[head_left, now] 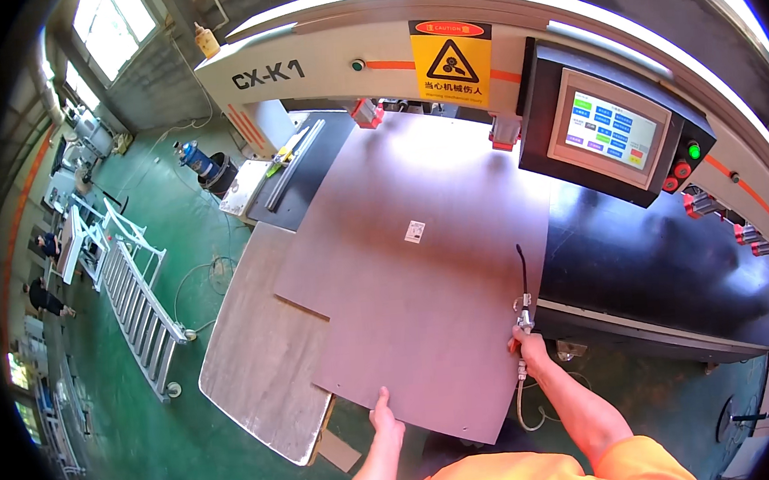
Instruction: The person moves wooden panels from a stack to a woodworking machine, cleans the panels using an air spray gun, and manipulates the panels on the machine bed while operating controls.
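Note:
A large brownish-grey board (pixel 426 317) with a notched left side lies flat under the machine's beam, a small white label (pixel 414 231) stuck near its middle. My left hand (pixel 386 418) is closed on the board's near edge, thumb on top and the other fingers hidden below. At the board's right edge my right hand (pixel 526 346) is wrapped round an air blow gun (pixel 524 312). Its thin black nozzle points away from me over the board, and a hose (pixel 520 400) hangs down below the hand.
Overhead runs the machine's beam (pixel 328 66), with red-tipped clamps (pixel 367 114) and a control screen (pixel 608 126) at right. A dark machine bed (pixel 654 266) extends rightward. A wood-grain side table (pixel 258 347) supports the left. Beyond stand a roller conveyor (pixel 140 311) and two people (pixel 45 298).

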Motion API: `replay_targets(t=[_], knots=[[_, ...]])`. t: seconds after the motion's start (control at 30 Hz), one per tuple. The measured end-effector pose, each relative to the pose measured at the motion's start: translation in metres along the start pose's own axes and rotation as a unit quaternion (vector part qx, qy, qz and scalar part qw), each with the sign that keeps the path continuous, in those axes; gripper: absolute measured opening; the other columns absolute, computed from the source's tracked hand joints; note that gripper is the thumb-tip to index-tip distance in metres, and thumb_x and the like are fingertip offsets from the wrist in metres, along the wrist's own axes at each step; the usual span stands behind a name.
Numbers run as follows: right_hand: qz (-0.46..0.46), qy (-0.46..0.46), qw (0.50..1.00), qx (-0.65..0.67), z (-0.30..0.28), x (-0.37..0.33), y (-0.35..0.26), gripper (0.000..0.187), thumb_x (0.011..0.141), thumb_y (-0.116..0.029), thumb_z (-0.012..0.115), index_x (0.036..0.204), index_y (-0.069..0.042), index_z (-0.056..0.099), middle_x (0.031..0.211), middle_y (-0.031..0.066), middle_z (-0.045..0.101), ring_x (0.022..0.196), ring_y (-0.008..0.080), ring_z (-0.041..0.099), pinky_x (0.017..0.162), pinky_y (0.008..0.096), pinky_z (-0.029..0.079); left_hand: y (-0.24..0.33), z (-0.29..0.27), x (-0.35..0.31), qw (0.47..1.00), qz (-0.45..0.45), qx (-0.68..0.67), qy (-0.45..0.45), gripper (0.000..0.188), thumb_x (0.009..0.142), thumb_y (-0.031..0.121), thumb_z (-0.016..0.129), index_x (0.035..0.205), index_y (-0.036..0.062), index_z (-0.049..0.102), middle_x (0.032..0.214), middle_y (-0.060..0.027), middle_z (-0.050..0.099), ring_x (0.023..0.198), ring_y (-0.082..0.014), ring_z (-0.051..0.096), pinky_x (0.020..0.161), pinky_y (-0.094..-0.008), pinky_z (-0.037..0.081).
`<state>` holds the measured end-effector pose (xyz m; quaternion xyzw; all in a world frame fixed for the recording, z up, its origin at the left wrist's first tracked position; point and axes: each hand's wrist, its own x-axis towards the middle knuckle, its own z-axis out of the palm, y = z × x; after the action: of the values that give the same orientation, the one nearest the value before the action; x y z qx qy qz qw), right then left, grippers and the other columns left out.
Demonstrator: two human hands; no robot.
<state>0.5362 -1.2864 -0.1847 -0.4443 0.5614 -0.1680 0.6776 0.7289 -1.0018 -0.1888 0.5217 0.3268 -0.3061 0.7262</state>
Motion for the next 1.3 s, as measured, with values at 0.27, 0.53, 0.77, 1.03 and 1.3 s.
replay_targets(t=[0.27, 0.53, 0.77, 1.03, 1.3], knots=[[0.019, -0.07, 0.996, -0.059, 0.001, 0.007, -0.013, 0.04, 0.091, -0.03, 0.055, 0.064, -0.002, 0.059, 0.061, 0.0058, 0.058, 0.055, 0.0157, 0.052, 0.056, 0.03, 0.04, 0.019, 0.013, 0.007, 0.999, 0.009, 0.018, 0.034, 0.045, 0.088, 0.022, 0.061, 0.122, -0.0045, 0.048, 0.121, -0.0166, 0.054, 0.108, -0.0308, 0.054, 0.092, -0.0477, 0.044], [-0.012, -0.048, 0.982, -0.182, -0.008, -0.019, -0.103, 0.024, 0.092, -0.027, 0.051, 0.098, -0.004, 0.051, 0.072, 0.0084, 0.063, 0.055, 0.0164, 0.062, 0.039, 0.0264, 0.044, 0.032, 0.026, -0.011, 0.99, -0.006, 0.013, 0.141, 0.039, 0.083, 0.009, 0.066, 0.112, -0.0129, 0.052, 0.112, -0.0184, 0.058, 0.096, -0.0266, 0.06, 0.085, -0.0389, 0.049], [-0.063, -0.11, 0.988, -0.089, 0.141, 0.011, -0.275, 0.055, 0.092, -0.058, 0.037, 0.096, -0.006, 0.055, 0.069, 0.0066, 0.051, 0.053, 0.0216, 0.057, 0.039, 0.0298, 0.04, 0.029, 0.026, -0.005, 0.992, 0.021, -0.003, 0.121, 0.036, 0.08, 0.005, 0.069, 0.109, -0.0121, 0.055, 0.109, -0.0155, 0.06, 0.092, -0.0232, 0.059, 0.081, -0.0368, 0.049], [-0.109, -0.159, 0.98, -0.057, 0.308, 0.008, -0.387, 0.045, 0.095, -0.051, 0.036, 0.093, -0.008, 0.049, 0.07, 0.0099, 0.054, 0.05, 0.017, 0.051, 0.041, 0.0283, 0.042, 0.023, 0.017, 0.008, 0.988, 0.057, 0.009, 0.142, 0.035, 0.076, 0.006, 0.073, 0.103, -0.012, 0.059, 0.103, -0.0143, 0.063, 0.087, -0.0202, 0.059, 0.078, -0.0341, 0.048], [-0.023, -0.275, 0.933, 0.23, 0.324, 0.053, -0.396, 0.049, 0.09, -0.054, 0.046, 0.072, -0.009, 0.046, 0.061, 0.0059, 0.049, 0.041, 0.0102, 0.04, 0.034, 0.0207, 0.035, 0.004, 0.005, 0.025, 0.952, 0.017, 0.251, 0.173, 0.059, 0.066, 0.047, 0.077, 0.091, -0.0057, 0.067, 0.092, -0.0182, 0.068, 0.087, -0.0286, 0.067, 0.075, -0.037, 0.052]])
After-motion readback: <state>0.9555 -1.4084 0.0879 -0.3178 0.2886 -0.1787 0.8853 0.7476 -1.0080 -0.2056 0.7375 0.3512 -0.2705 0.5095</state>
